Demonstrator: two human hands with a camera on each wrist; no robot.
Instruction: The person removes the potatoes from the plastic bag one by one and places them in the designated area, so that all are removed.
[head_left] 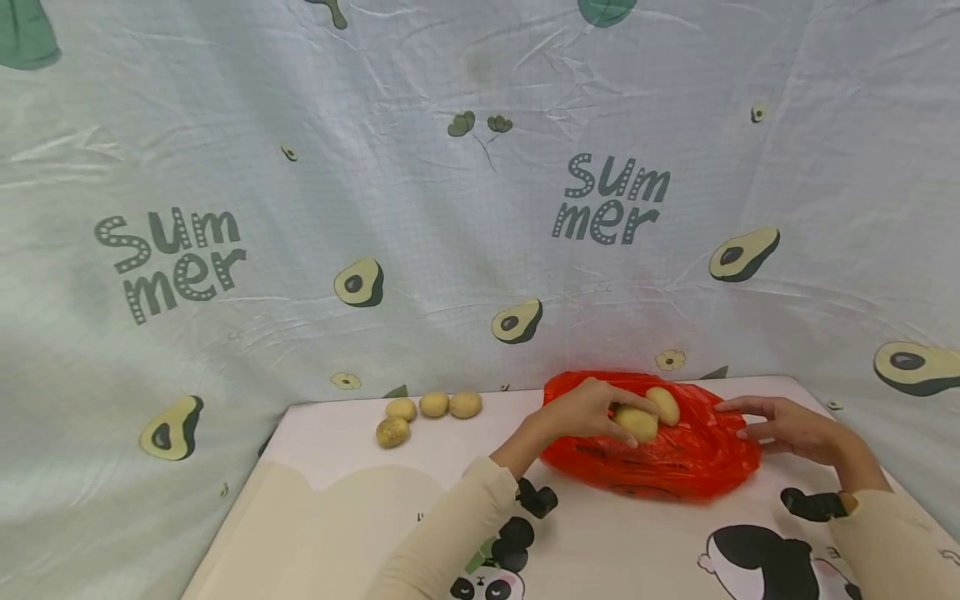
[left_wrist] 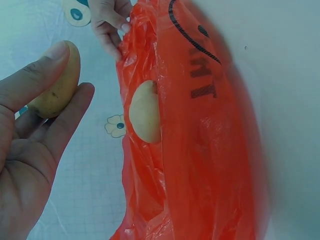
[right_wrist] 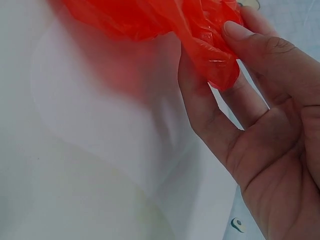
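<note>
My left hand pinches a potato between thumb and fingers, above the red plastic bag. A second potato shows in the bag's opening; in the left wrist view this potato lies partly behind the red film. At the bag's right end, my right hand grips the edge. Seen from the right wrist, the thumb and fingers of that hand hold a gathered corner of the red bag.
Several potatoes sit in a loose group at the back left of the table, which has printed cartoon figures. Behind the table hangs a pale cloth with avocado and lettering prints, close to its back edge.
</note>
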